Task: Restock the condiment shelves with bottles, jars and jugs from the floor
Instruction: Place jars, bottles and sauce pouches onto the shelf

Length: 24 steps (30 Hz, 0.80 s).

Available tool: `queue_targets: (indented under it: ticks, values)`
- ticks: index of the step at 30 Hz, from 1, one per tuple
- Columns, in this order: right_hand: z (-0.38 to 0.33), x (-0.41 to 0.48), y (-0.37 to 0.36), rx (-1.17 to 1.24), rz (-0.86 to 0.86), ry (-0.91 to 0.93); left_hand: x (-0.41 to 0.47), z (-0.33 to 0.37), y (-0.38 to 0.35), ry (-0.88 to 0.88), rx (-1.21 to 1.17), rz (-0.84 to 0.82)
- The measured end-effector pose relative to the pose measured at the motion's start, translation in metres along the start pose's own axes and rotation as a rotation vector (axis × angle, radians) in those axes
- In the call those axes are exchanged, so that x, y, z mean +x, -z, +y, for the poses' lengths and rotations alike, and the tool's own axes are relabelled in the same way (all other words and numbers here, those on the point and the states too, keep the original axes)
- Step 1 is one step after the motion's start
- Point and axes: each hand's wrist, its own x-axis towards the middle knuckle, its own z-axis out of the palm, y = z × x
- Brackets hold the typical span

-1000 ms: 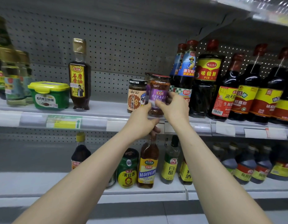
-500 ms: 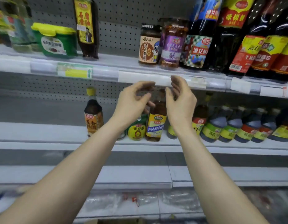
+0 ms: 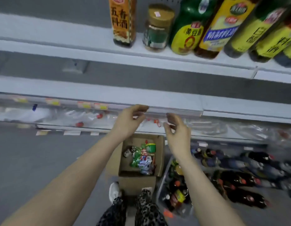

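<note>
Since half a second ago my view has dropped from the upper rows to the floor, and both hands have come down with it, away from the jars they were beside. The left hand [image 3: 130, 121] and right hand [image 3: 177, 132] now hover near the centre, fingers loosely curled and grasping nothing, in front of the lower shelf edge [image 3: 174, 110]. The stock still to go up lies below. A cardboard box [image 3: 138, 182] at 6 o'clock holds packets [image 3: 141, 159] and a green-lidded tub [image 3: 150, 146], and dark bottles [image 3: 239, 178] lie on the floor at 4 o'clock. The stocked shelf [image 3: 51, 35] at 12 o'clock has bare room to the left of the brown bottle [image 3: 122, 22], which looks like the natural gap to fill. I judge the step in hand to be the reach down for the next item. To do it well I'd pick one target before lowering and take it round the body rather than by the cap. A lying bottle I'd bring upright before lifting, so it arrives with its label forward. The picture is blurred, so I'd let the view settle first.
</note>
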Motion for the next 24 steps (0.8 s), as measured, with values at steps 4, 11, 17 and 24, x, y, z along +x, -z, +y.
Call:
queue_targets:
  ticks: [4, 11, 17, 24]
  values:
    - [0.061, -0.031, -0.044, -0.036, -0.090, -0.168, -0.017, -0.087, -0.021, 0.179, 0.006, -0.038]
    - [0.169, -0.052, -0.106, -0.132, -0.299, -0.398, -0.033, -0.217, -0.076, 0.454, 0.017, -0.065]
    - [0.268, -0.049, -0.167, -0.267, -0.373, -0.451, -0.024, -0.327, -0.130, 0.576, 0.053, -0.109]
    - [0.377, -0.049, -0.250, -0.268, -0.463, -0.542, 0.003, -0.456, -0.190, 0.623, 0.241, -0.129]
